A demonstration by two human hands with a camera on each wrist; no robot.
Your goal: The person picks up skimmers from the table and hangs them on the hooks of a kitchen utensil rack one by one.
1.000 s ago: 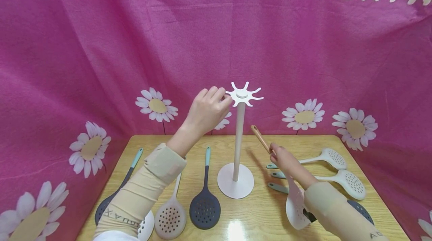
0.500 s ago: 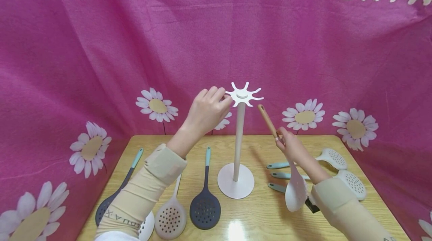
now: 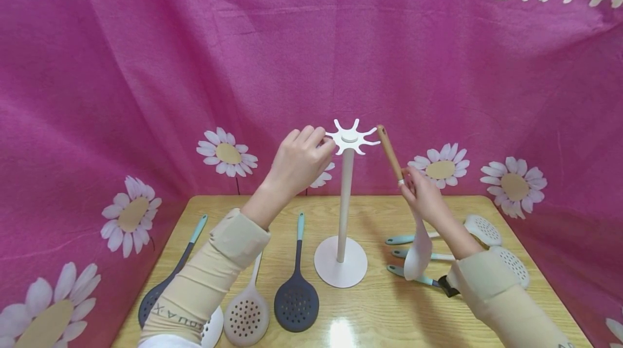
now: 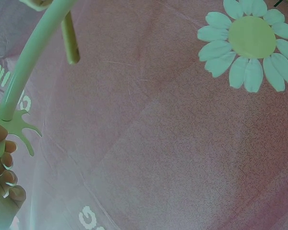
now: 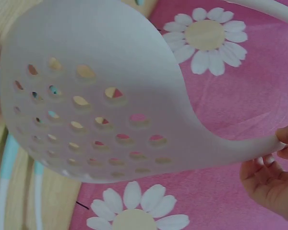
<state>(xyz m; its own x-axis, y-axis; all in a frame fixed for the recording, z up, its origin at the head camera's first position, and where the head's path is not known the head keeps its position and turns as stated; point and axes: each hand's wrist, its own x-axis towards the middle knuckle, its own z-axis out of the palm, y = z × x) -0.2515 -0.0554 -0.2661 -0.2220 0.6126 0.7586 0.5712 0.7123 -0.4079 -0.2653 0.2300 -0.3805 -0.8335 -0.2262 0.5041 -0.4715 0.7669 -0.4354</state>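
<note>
A white utensil stand (image 3: 345, 202) with a hooked top rises from a round base. My left hand (image 3: 303, 158) is at the left of that top; in the left wrist view its fingers (image 4: 8, 178) pinch one of the hooks (image 4: 27, 142). My right hand (image 3: 424, 197) pinches a white skimmer just below its wooden handle (image 3: 391, 157). The handle's holed end points up, right beside the hooks on the stand's right. The skimmer's perforated head (image 5: 93, 105) hangs below the hand, over the table.
On the left of the wooden table (image 3: 375, 310) lie several skimmers, including a dark one (image 3: 296, 302) and a pale one (image 3: 246, 315). More skimmers with mint handles (image 3: 400, 240) lie on the right, partly behind the right forearm. A pink floral cloth (image 3: 438, 66) hangs behind.
My right hand has lifted the skimmer from low over the table, bringing its handle end up to the height of the stand's hooks. The left hand has stayed in place.
</note>
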